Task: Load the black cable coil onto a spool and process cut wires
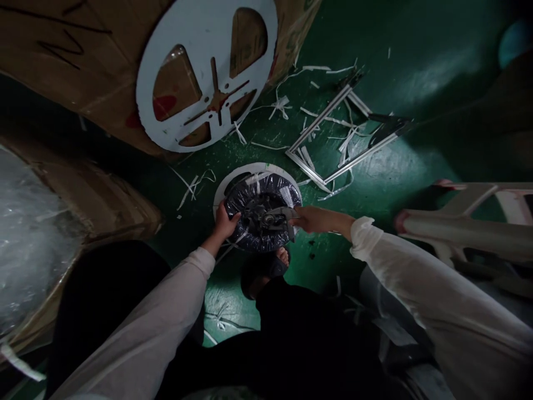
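Left hand [226,223] clenches the rim of a plastic-wrapped reel [261,195], right hand [316,219] open by the hub [266,219] (looks heavy, slippery; rim offers the hold).

Two hands [225,221] [316,219], one wrapped reel [260,191]

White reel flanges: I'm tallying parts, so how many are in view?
2: one flange against the cardboard carton at top, another beneath the black-wrapped coil. Others may be hidden.

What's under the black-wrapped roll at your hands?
The roll sits on a white disc, visible at its far edge, on the green floor. The disc's centre is covered, so anything beneath the roll can't be seen.
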